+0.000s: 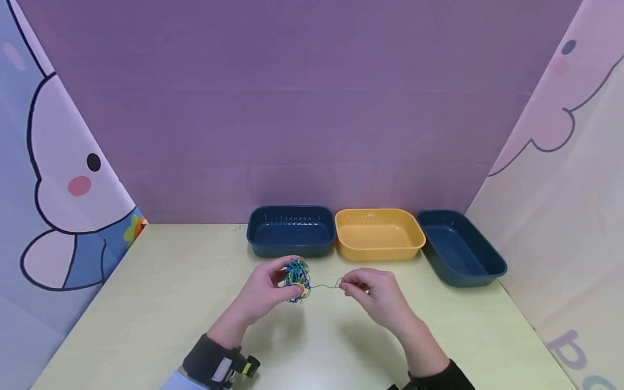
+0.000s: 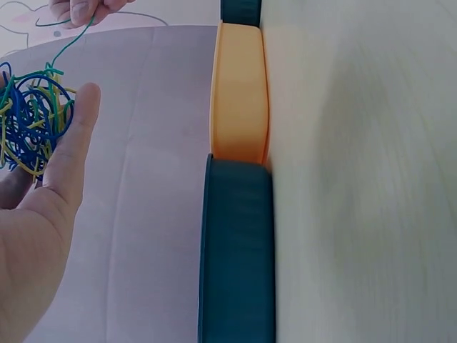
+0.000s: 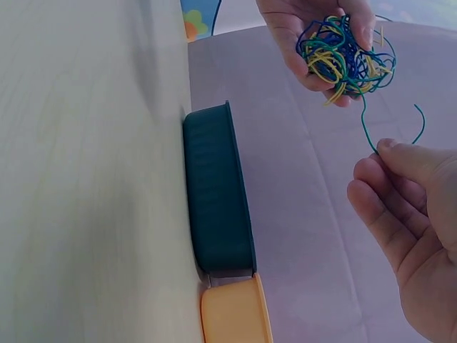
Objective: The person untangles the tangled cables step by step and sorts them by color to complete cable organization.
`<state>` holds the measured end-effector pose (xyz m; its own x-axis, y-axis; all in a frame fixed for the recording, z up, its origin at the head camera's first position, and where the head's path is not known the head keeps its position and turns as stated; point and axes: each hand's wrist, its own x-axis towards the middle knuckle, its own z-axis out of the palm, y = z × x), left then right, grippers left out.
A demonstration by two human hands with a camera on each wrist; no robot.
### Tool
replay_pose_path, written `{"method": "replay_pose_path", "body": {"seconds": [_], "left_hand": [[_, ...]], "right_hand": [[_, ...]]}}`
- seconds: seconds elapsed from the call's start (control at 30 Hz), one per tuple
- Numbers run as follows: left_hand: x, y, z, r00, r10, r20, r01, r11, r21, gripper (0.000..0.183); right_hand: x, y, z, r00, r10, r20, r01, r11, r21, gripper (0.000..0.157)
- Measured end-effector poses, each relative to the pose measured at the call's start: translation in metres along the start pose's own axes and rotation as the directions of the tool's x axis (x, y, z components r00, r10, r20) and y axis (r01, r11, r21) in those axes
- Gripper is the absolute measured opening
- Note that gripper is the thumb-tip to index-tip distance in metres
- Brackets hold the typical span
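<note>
A tangled bundle of thin wires [image 1: 297,279] in blue, green and yellow is gripped between the thumb and fingers of my left hand [image 1: 263,290], above the table. From the bundle a single green wire [image 3: 365,123] runs across to my right hand [image 1: 377,295]. Thumb and fingertips of that hand pinch it near its end, and a short curved tip sticks out past them in the right wrist view. The left wrist view shows the bundle [image 2: 34,121] beside the raised left thumb, cut off by the frame's edge.
Along the back of the table [image 1: 170,303] stand a dark blue tray [image 1: 291,250], a yellow tray [image 1: 380,253] and, angled at the right, another dark blue tray [image 1: 463,276]. A purple backdrop [image 1: 312,108] rises behind them, with printed panels at both sides.
</note>
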<state>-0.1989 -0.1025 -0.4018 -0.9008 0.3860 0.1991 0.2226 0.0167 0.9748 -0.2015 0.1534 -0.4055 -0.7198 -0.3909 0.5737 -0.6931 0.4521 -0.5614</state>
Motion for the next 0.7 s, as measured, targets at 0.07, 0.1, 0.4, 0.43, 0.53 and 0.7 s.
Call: {"method": "replay_pose_path", "body": {"seconds": [0.07,0.1,0.4,0.43,0.53,0.7], "left_hand": [[-0.001,0.001,-0.001,1.0,-0.007,-0.007,0.007,1.0,0.004,0.048],[-0.001,0.001,-0.001,1.0,-0.005,-0.01,0.005,1.0,0.006,0.048],[0.0,0.005,-0.004,0.999,0.012,-0.038,-0.011,1.0,0.025,0.048],[0.0,0.006,-0.005,0.999,0.015,-0.042,-0.013,0.999,0.031,0.048],[0.0,0.006,-0.006,0.998,0.02,-0.057,-0.018,0.999,0.046,0.048],[-0.001,0.007,-0.007,0.997,0.014,-0.071,-0.011,0.999,0.043,0.047]], "right_hand": [[-0.001,0.005,0.0,1.0,0.01,0.011,-0.01,1.0,-0.007,0.007],[-0.002,0.007,-0.001,1.0,0.017,0.014,-0.017,1.0,-0.007,0.006],[-0.001,0.014,-0.007,1.0,0.015,0.016,-0.015,1.0,-0.009,0.003],[-0.001,0.014,-0.008,1.0,0.014,0.014,-0.014,1.0,-0.015,0.003],[0.0,0.013,-0.01,1.0,0.016,0.009,-0.016,0.999,-0.032,0.003],[0.0,0.013,-0.015,1.0,0.024,-0.001,-0.024,0.998,-0.052,0.003]]}}
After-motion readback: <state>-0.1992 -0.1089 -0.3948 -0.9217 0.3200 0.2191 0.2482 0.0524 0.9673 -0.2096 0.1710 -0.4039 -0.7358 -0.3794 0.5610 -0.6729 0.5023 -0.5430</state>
